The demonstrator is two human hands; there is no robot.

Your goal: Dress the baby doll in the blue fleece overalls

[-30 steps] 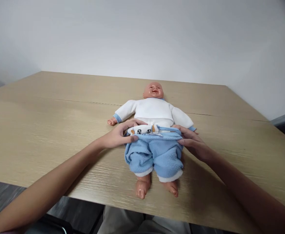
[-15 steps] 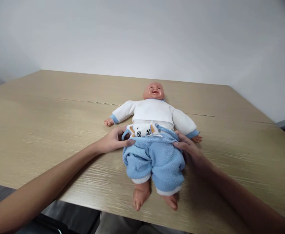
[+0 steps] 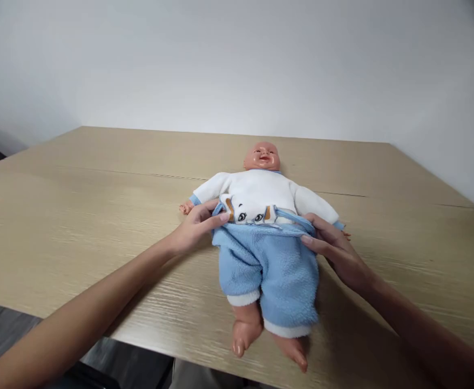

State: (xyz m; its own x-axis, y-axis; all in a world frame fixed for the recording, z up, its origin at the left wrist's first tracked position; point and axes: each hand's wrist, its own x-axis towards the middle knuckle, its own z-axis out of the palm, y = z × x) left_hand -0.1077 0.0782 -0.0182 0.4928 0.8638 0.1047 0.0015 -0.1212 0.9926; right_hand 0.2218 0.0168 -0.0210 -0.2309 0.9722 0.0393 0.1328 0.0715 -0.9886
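Observation:
A baby doll [image 3: 261,186] lies on its back, its head away from me and its bare feet toward me. It has on a white long-sleeved top with blue cuffs and fuzzy blue overalls [image 3: 288,275] with white hems. The bib [image 3: 250,212] of the overalls, white with embroidered eyes and orange ears, rests across the doll's belly. My left hand [image 3: 201,222] pinches the waist edge at the doll's side on my left. On the other side, my right hand [image 3: 330,243] grips the waist edge near a blue strap [image 3: 296,217]. The fingers of both hands are partly hidden by the cloth.
The doll lies on a light wooden table [image 3: 99,227] with a seam running across it. Behind the table stands a pale wall [image 3: 237,65]. The table's front edge and my lap [image 3: 204,375] show at the bottom.
Both hands have pulled the overalls' waist higher, toward the doll's chest. The trouser legs look straighter and more of the lower legs shows. The whole view has shifted slightly.

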